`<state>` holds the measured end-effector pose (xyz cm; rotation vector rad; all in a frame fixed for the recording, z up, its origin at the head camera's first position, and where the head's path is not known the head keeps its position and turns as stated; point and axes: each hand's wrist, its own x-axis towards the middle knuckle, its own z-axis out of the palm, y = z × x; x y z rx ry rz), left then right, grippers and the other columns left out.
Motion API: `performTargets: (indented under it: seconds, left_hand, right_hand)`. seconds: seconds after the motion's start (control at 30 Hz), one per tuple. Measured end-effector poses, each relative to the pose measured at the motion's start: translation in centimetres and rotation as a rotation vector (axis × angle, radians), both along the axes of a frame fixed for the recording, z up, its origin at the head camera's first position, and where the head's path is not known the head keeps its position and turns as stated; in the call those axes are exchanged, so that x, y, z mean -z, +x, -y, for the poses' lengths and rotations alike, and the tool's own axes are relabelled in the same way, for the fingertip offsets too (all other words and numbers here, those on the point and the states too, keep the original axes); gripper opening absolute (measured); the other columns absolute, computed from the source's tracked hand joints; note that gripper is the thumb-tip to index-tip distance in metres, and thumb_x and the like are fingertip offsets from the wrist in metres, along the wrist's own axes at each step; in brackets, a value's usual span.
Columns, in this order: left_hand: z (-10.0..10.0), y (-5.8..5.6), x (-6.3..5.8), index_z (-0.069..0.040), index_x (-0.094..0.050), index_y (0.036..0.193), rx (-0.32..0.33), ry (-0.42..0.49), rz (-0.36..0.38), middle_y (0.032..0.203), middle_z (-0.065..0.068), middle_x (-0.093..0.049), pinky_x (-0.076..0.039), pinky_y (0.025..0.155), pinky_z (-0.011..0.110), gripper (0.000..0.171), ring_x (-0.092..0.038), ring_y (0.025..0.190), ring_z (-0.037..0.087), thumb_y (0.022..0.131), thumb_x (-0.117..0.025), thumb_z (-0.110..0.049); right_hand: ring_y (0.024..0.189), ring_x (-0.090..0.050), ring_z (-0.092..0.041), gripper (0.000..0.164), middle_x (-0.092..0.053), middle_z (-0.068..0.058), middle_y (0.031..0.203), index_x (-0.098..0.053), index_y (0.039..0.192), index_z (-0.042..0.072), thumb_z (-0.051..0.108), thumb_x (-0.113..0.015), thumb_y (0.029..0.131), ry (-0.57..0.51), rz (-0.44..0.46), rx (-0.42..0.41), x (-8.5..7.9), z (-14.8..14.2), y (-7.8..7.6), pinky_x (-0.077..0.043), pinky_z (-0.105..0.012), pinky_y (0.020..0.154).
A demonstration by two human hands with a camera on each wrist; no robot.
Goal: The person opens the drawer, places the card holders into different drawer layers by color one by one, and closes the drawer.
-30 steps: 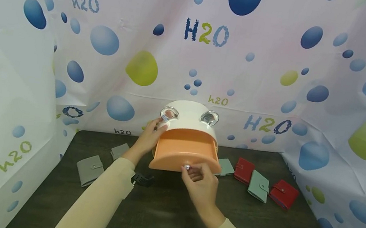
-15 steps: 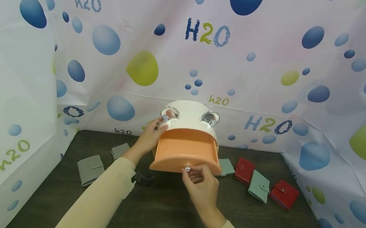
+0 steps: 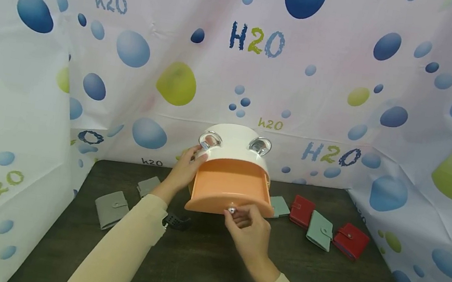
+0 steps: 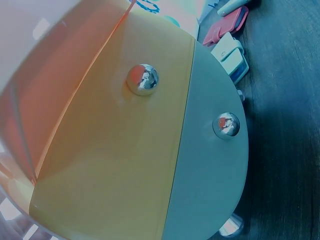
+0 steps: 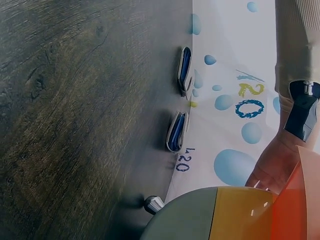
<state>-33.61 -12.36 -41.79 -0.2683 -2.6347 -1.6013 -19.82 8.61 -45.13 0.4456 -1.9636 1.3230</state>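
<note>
A small rounded drawer box (image 3: pixel 232 142) with a white top and two silver ears stands at the back middle of the table. Its top orange drawer (image 3: pixel 230 180) is pulled out towards me. My right hand (image 3: pixel 250 237) pinches the silver drawer knob (image 3: pixel 231 210) between thumb and fingers. At the box's left side, below the ear, my left hand (image 3: pixel 182 171) grips the shell, thumb in front; its far fingers are hidden. The left wrist view shows a yellow drawer (image 4: pixel 110 160) and a grey-green drawer (image 4: pixel 205 190) below, both pushed in, each with a round silver knob.
Grey wallets (image 3: pixel 111 210) lie to the left on the dark table (image 3: pixel 197 273). Right of the box lie red wallets (image 3: pixel 350 240) and light green wallets (image 3: pixel 320 229). A printed cloth wall (image 3: pixel 236 74) stands close behind the box and along both sides.
The orange drawer's front and the pinching right hand have shifted very slightly towards me, then held still. The left hand stays on the box. The cloth at the left has shifted.
</note>
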Motion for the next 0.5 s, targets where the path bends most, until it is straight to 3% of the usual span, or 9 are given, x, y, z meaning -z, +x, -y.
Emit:
performTargets:
  seconds: [0.23, 0.5]
  left_hand:
    - [-0.09, 0.13, -0.14, -0.011, -0.03, 0.156, -0.001, 0.001, -0.004, 0.159, 0.016, -0.026, -0.03, 0.113, 0.059, 0.069, -0.033, 0.141, 0.04, 0.103, -0.044, -0.053]
    - [-0.14, 0.17, -0.03, -0.01, -0.029, 0.157, 0.003, 0.014, -0.005, 0.159, 0.017, -0.026, -0.031, 0.113, 0.059, 0.069, -0.033, 0.14, 0.04, 0.103, -0.044, -0.052]
  right_hand:
    - [0.059, -0.065, -0.009, 0.027, -0.069, 0.002, 0.073, -0.065, 0.087, 0.009, 0.003, -0.088, 0.074, -0.001, -0.002, -0.02, 1.19, -0.57, -0.58, -0.055, -0.021, 0.05]
    - [0.059, -0.065, -0.01, 0.023, -0.069, 0.0, 0.073, -0.065, 0.087, 0.009, 0.006, -0.086, 0.077, 0.024, -0.017, -0.027, 1.3, -0.85, -0.6, -0.055, -0.022, 0.05]
